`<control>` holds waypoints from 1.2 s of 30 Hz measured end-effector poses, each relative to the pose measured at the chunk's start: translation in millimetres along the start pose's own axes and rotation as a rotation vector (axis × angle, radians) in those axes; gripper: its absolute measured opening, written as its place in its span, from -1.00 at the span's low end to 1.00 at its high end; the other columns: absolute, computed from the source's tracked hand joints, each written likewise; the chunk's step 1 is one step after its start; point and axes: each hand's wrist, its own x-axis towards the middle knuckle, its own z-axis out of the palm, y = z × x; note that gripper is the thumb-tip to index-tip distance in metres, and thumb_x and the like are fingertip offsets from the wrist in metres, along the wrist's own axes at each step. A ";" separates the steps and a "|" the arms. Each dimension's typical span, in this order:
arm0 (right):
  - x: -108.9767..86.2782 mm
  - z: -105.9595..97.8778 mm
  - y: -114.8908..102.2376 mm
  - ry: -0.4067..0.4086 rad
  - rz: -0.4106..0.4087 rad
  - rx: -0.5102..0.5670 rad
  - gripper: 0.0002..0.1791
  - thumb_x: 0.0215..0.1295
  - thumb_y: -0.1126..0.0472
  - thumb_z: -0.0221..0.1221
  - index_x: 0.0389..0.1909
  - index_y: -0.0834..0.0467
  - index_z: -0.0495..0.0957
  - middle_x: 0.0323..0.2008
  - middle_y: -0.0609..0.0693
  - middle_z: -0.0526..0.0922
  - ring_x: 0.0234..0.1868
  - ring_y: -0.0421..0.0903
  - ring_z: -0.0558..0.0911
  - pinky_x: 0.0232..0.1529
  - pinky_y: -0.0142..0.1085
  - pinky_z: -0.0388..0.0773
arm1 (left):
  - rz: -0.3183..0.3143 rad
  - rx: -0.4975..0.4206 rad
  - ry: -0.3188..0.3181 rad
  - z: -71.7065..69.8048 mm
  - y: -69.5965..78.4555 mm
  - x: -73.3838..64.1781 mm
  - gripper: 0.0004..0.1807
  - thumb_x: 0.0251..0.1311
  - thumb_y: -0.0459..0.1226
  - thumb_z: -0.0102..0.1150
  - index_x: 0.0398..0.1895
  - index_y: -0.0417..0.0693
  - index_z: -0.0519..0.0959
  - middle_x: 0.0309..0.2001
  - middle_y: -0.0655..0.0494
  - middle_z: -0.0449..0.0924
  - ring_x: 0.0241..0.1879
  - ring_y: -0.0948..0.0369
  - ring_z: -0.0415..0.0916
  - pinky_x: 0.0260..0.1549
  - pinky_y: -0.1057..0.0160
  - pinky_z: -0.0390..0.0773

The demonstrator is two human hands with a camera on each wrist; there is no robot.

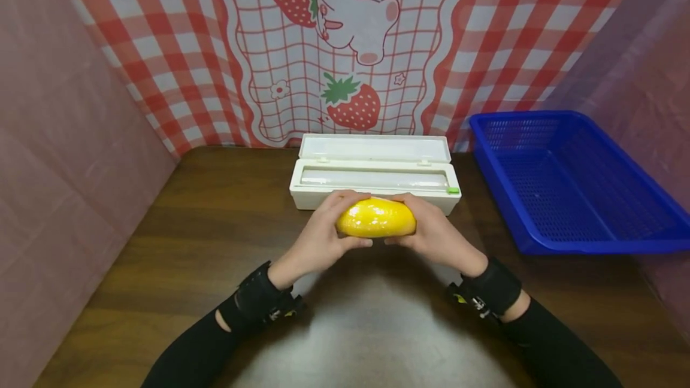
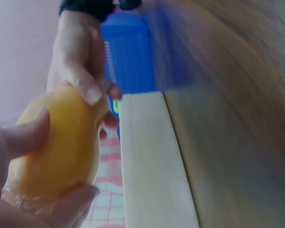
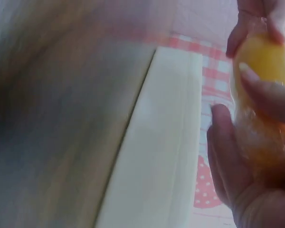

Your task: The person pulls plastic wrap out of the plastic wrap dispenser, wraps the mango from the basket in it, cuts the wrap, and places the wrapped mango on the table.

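Both hands hold a yellow, mango-like fruit (image 1: 376, 218) wrapped in shiny clear film, level above the table. The left hand (image 1: 323, 235) grips its left end, thumb on the near side and fingers over the far side. Its right end is gripped the same way by the right hand (image 1: 439, 235). Wrinkled film shows on the fruit (image 3: 266, 104) in the right wrist view. Just behind the hands sits a white cling film box (image 1: 309, 199), its lid (image 1: 374, 148) raised and a film roll (image 1: 372, 179) inside. The hands hide part of the box's front.
A blue plastic basket (image 1: 609, 247) stands at the right of the brown wooden table (image 1: 215, 232). A green slider (image 1: 453, 191) sits at the box's right end. Behind the table hangs a red-and-white checked cloth (image 1: 178, 58) with strawberries; pink cloth (image 1: 70, 136) covers the sides.
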 end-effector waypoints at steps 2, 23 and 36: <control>0.5 1.5 -1.2 0.023 0.039 0.042 -0.26 -0.10 -0.08 0.35 0.13 -0.03 0.28 -0.05 -0.16 0.47 -0.15 -0.19 0.43 -0.07 -0.18 0.40 | -0.005 -0.091 0.051 2.2 0.0 1.7 -0.28 -0.12 -0.10 0.37 0.22 0.22 0.35 0.12 0.23 0.26 0.00 0.25 0.26 -0.08 0.26 0.41; -2.2 9.1 -10.2 0.205 0.128 0.346 -0.60 0.49 0.00 -0.33 0.15 0.04 0.32 -0.43 0.04 0.47 -0.67 -0.10 0.48 -0.66 -0.24 0.45 | -0.035 -0.097 0.288 15.2 -23.1 2.8 -0.55 0.47 -0.06 -0.50 -0.01 0.03 0.47 -0.59 0.13 0.41 -0.84 0.32 0.29 -0.84 0.29 0.35; -6.6 19.2 -13.0 0.374 0.099 0.361 -0.60 0.50 0.20 -0.35 0.02 0.13 0.47 -0.70 -0.03 0.37 -0.86 -0.21 0.31 -0.85 -0.30 0.29 | 0.035 -0.255 0.354 15.7 -24.4 3.9 -0.56 0.46 -0.23 -0.53 -0.27 -0.15 0.45 -0.59 0.07 0.35 -0.67 0.19 0.27 -0.65 0.20 0.30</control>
